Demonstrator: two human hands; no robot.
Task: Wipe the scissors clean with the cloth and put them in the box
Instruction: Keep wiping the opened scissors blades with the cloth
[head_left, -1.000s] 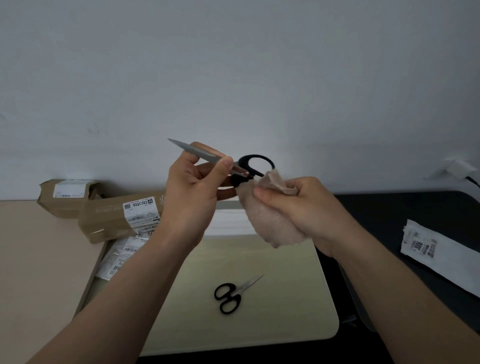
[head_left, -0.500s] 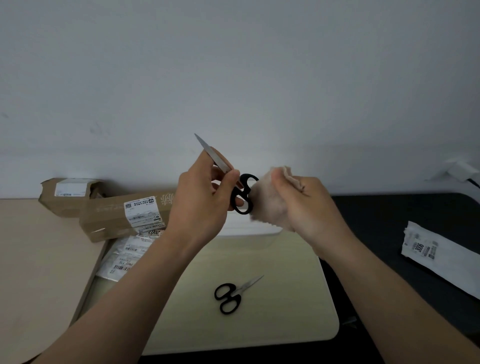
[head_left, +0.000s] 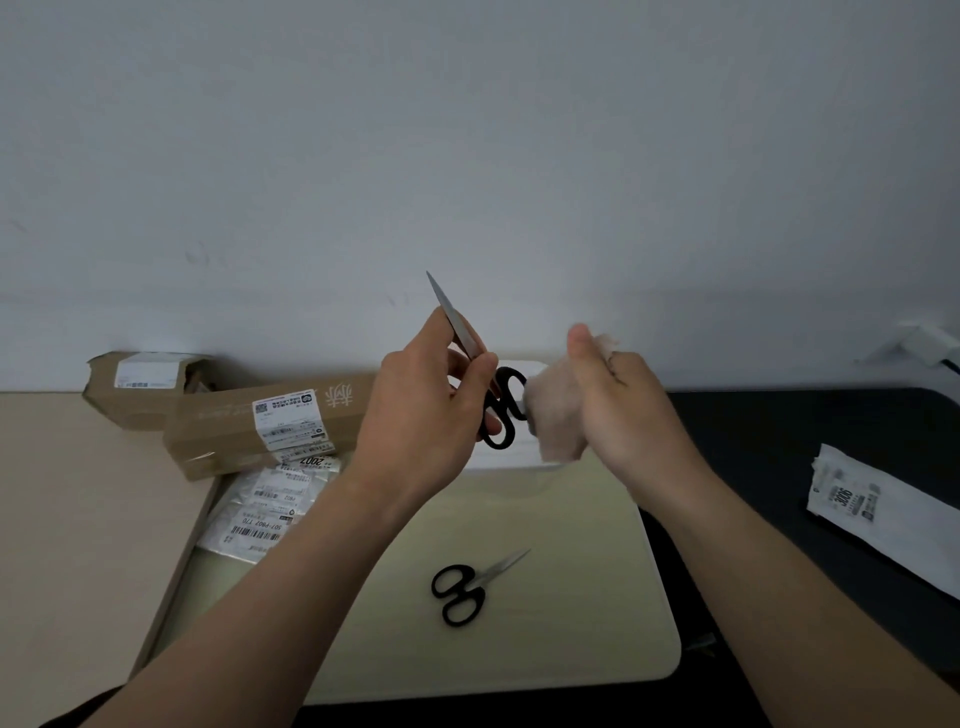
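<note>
A bag label (head_left: 262, 526) reads "507-P802" — a white packet (head_left: 852, 499), "3006".

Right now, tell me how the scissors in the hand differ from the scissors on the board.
The held scissors are pinched by the blades in the left hand; the lying scissors rest flat on the pale board, untouched. The held scissors point up, handles against the cloth in the right hand; the lying scissors point right. Both have black handles, closed blades.
</note>
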